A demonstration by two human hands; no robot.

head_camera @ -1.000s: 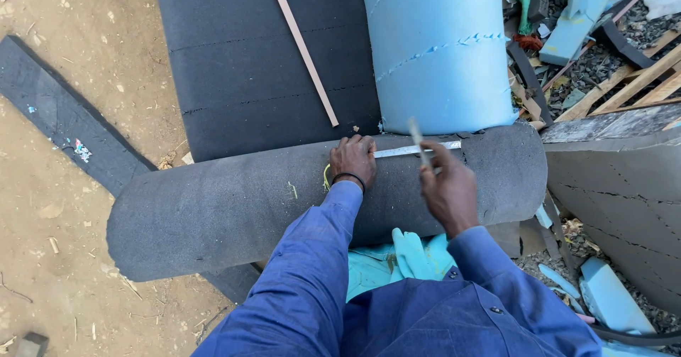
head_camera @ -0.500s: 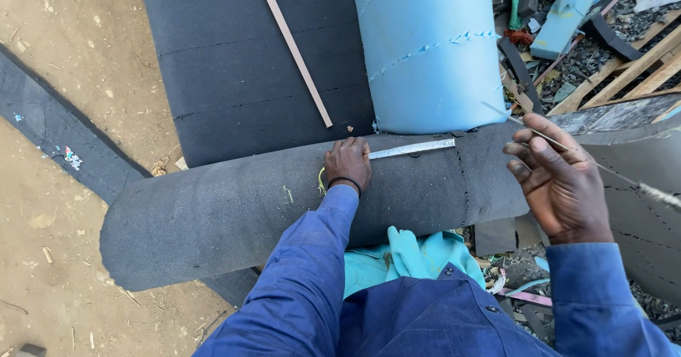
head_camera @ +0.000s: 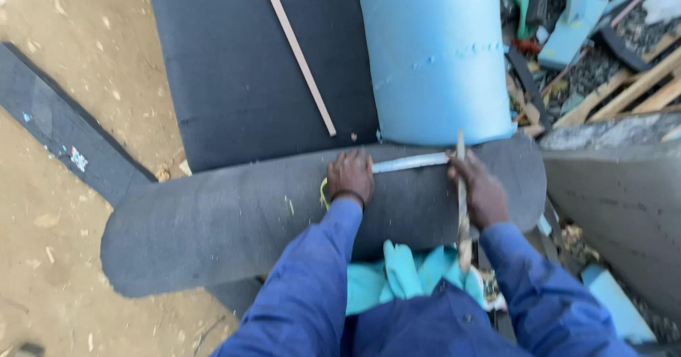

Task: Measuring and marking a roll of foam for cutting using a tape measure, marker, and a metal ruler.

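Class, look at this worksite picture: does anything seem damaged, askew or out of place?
Yes. Right of the blue foam roll, broken wood slats and foam offcuts lie heaped in disorder. A thin wooden strip lies slantwise across the dark foam sheet. The grey foam roll under both hands looks intact.

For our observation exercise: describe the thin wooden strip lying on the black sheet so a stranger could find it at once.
Start at the upright light blue foam roll. To its left spreads a black sheet, and the thin wooden strip lies slanted across it. It is pale, straight and untouched, unlike the stick in the right hand.
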